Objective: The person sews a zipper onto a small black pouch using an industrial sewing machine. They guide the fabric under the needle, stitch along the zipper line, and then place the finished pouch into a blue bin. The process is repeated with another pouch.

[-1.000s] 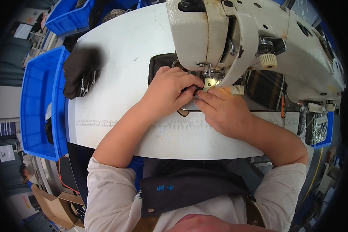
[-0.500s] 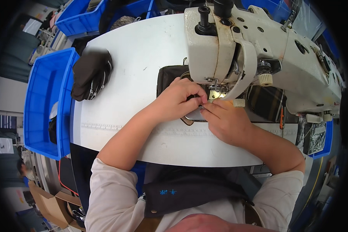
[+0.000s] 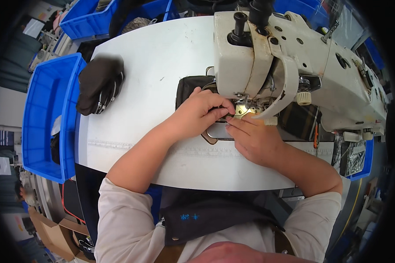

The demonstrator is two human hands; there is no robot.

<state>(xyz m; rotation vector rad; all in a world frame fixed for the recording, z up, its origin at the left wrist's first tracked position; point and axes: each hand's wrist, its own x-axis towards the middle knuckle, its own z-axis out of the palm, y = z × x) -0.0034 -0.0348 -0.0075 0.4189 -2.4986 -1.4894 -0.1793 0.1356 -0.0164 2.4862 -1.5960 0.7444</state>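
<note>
At the needle area of a white sewing machine (image 3: 235,65), my left hand (image 3: 197,113) is closed, thumb and forefinger pinching the edge of a black fabric piece with a zipper (image 3: 185,90). Most of that piece lies under the hand and the machine head. My right hand (image 3: 256,139) comes from the other side, its fingers held together and their tips at the same edge, close to the left fingertips. The lit metal needle plate (image 3: 241,111) shows just beyond the fingers. What exactly lies between the right fingertips is hidden.
A black zippered pouch (image 3: 102,83) sits on the white table (image 3: 149,57) at the left. Beside the table stands a blue bin (image 3: 48,114). Dark striped fabric (image 3: 296,120) and an orange-handled tool (image 3: 316,135) lie right of the machine head. An open cardboard box (image 3: 52,228) is lower left.
The whole view has shifted slightly. Both hands stay at the needle area, with the right fingertips slightly nearer the body relative to the left ones.
</note>
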